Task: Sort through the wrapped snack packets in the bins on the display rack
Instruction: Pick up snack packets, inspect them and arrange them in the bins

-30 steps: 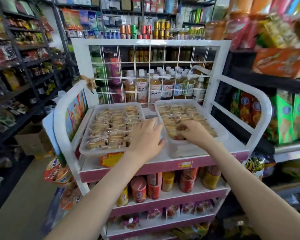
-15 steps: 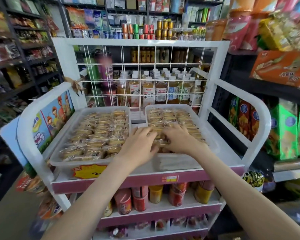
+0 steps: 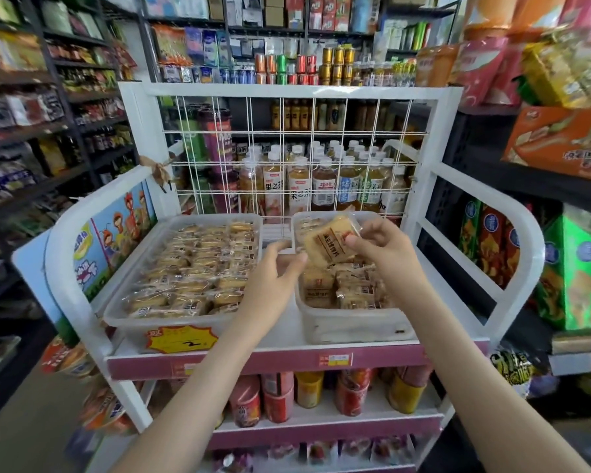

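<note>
Two clear plastic bins stand side by side on the top shelf of a white display rack [image 3: 440, 186]. The left bin [image 3: 116, 319] is full of wrapped snack packets [image 3: 198, 268]. The right bin [image 3: 355, 329] holds several more packets [image 3: 348, 288], with its front part bare. My right hand [image 3: 386, 249] pinches one wrapped snack packet [image 3: 331, 244] and holds it up, tilted, above the right bin. My left hand [image 3: 273, 278] pinches the same packet's lower left corner over the gap between the bins.
A wire grid panel [image 3: 287, 148] backs the top shelf, with drink bottles [image 3: 301, 186] behind it. Curved white side rails [image 3: 512, 213] flank the bins. Tins and cups [image 3: 277, 397] fill the lower shelves. A yellow price tag [image 3: 181, 337] hangs below the left bin. Stocked shop shelves stand on both sides.
Both hands were down among the packets in the right bin. They have since risen, and one packet is lifted out and held above the bin. The camera has moved closer.
</note>
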